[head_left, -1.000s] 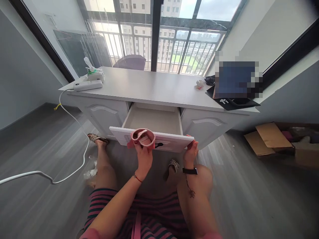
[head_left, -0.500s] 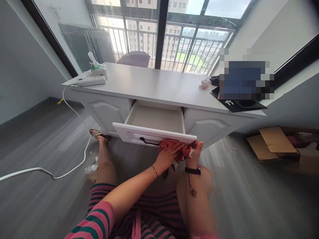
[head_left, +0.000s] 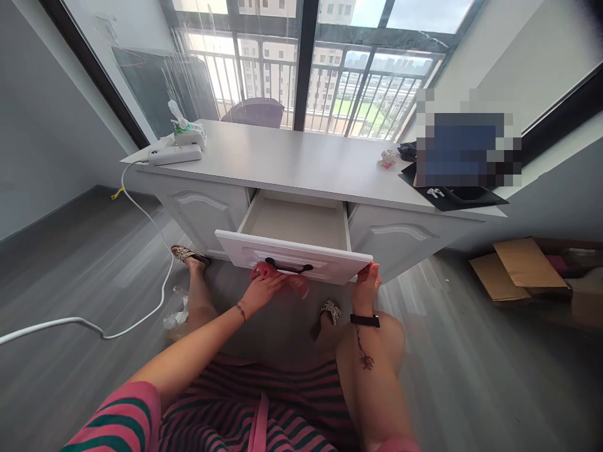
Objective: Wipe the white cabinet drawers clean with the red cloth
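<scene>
I have red cloth (head_left: 298, 287) in left hand (head_left: 262, 292), fingers fairly straight—just below left-to-right handle (head_left: 288, 269); right hand (head_left: 366, 287) curls round right end of drawer front (head_left: 242, 250).

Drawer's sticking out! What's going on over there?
A person is at the white desk, and its middle drawer is pulled out. Their left hand is on a red cloth at the drawer front, near and below the black handle. Their right hand holds the right end of that front. So both hands are busy on the outside of the drawer.
</scene>
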Available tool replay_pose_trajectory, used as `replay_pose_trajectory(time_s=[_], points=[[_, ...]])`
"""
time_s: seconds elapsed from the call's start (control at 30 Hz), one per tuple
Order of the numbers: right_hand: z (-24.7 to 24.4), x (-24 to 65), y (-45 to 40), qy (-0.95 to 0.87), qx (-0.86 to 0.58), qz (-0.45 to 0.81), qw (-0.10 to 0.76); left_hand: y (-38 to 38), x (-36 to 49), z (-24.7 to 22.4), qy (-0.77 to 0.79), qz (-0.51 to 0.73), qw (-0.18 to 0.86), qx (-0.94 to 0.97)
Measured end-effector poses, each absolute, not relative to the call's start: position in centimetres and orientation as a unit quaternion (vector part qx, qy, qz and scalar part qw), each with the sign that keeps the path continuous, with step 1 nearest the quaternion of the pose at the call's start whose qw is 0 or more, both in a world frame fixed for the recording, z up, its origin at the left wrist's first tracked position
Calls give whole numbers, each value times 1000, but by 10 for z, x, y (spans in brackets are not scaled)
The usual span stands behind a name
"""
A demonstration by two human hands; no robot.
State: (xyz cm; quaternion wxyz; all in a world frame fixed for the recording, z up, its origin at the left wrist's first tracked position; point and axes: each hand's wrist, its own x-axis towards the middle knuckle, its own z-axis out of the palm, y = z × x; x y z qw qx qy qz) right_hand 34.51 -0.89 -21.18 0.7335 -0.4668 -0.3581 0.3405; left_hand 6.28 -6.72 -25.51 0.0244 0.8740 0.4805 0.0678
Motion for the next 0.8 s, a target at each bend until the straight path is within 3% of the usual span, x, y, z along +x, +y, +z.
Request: replay_pose_trajectory(time_s=[0.33,0.6,0.8], points=[[-211,344,-11,-365,-450,345,739,-83,-48,-218,598,137,-32,789],[-208,340,-12,-373,-477,326,726,-72,19,-192,611,315,-52,725],[-197,339,-25,-416,-528,314,671,-66,103,-177,547,268,-26,793]])
